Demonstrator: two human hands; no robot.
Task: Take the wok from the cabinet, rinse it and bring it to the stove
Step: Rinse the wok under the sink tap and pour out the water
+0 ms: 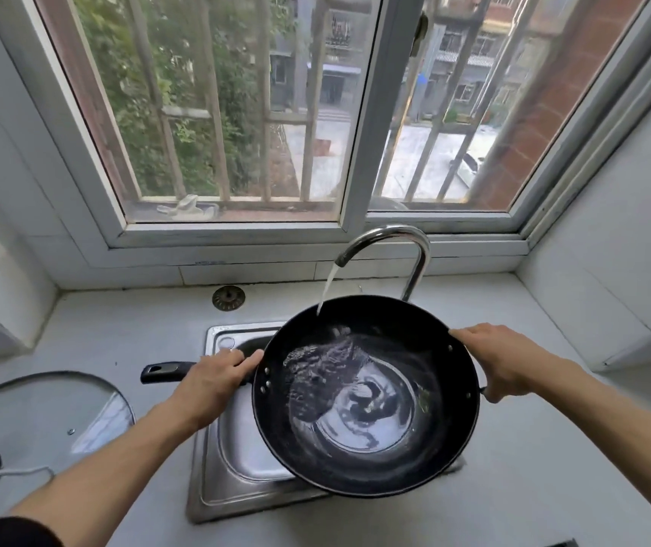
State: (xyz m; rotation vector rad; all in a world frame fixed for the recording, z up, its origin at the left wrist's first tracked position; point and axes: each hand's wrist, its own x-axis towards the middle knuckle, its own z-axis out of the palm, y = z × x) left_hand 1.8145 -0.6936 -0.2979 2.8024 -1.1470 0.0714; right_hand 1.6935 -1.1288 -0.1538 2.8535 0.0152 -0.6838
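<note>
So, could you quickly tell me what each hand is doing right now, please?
Left hand: holds the wok by its long handle, next to the rim.
Right hand: grips the wok's small side handle, fingers curled round it.

A glass lid (pixel 45 414) with a dark knob is laid flat on the pale countertop (pixel 532 487) at the left. A round metal sink strainer (pixel 228 298) is set on the counter behind the sink, near the tiled wall. Above it, a white-framed window (pixel 359 112) is seen, with vertical bars outside. Trees, a paved yard and brick buildings are shown beyond the bars.
</note>
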